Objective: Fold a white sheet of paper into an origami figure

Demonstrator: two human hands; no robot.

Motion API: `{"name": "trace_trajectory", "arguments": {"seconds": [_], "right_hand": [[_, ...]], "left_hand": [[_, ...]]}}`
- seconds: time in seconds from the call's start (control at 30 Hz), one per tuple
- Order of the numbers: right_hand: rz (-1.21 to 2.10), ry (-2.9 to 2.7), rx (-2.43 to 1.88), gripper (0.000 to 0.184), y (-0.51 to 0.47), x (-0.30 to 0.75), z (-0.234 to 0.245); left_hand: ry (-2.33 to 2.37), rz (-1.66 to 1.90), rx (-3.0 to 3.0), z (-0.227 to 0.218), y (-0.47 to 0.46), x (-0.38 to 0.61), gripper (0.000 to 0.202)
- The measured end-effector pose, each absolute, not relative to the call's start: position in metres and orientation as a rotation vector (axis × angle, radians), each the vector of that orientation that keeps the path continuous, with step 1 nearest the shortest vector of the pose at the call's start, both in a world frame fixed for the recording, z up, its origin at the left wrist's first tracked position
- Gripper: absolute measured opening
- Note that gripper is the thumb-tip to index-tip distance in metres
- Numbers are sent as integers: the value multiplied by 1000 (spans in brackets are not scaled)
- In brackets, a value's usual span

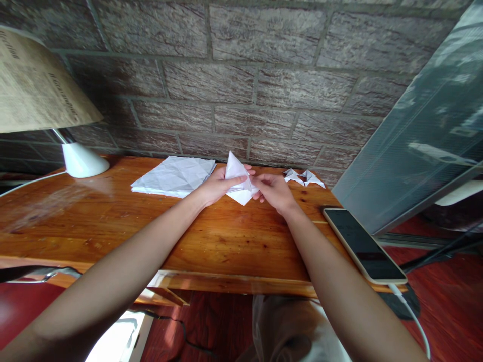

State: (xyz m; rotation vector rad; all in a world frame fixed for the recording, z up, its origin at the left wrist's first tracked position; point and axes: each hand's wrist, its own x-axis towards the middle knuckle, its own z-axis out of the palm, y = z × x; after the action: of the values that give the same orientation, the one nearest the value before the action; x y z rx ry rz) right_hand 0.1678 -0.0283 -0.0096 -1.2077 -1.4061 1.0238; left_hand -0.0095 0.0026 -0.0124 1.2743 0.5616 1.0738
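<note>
Above the wooden table, a piece of folded white paper [235,168] is held between both hands, its pointed tip upward and another corner pointing down. My left hand [221,185] grips its left side, thumb across the front and fingers behind. At the right edge, my right hand [274,191] pinches the paper with thumb and fingers; part of that edge is hidden behind the fingers. To the left lies a stack of creased white paper sheets [175,175]. Two small folded paper pieces [310,178] rest beyond my right hand, near the wall.
A lamp with a white base [86,160] stands at the table's left back. A phone [364,245] with a white cable [411,311] lies along the right edge. The stone-patterned wall [234,110] bounds the wooden table [241,241] behind; a translucent panel [411,120] rises at the right.
</note>
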Motion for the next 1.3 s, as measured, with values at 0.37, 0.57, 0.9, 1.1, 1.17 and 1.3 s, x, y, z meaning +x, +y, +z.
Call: {"name": "trace_trajectory", "arguments": {"seconds": [0.37,0.57,0.9,1.1,1.17,1.3], "right_hand": [[1126,-1334,-1098,48,-33,165,-2],[1093,-1357,-1084,43,-33,166,-3],[740,-1538,-1256,55,-27,169,-8],[733,-1543,-1234,44,-26,171,-11],[774,-1509,-1195,37,-26,171,-11],[820,-1472,-1146,30,-24,170,-12]], "left_hand": [[562,1077,1223,-11,2,-10,52],[591,1102,1199,-9,4,-9,39],[600,1051,1281,-16,5,-8,47],[662,1053,1344,-21,10,-9,48],[668,1040,1365,-22,10,-10,49],[679,1030,1385,-23,10,-9,49]]}}
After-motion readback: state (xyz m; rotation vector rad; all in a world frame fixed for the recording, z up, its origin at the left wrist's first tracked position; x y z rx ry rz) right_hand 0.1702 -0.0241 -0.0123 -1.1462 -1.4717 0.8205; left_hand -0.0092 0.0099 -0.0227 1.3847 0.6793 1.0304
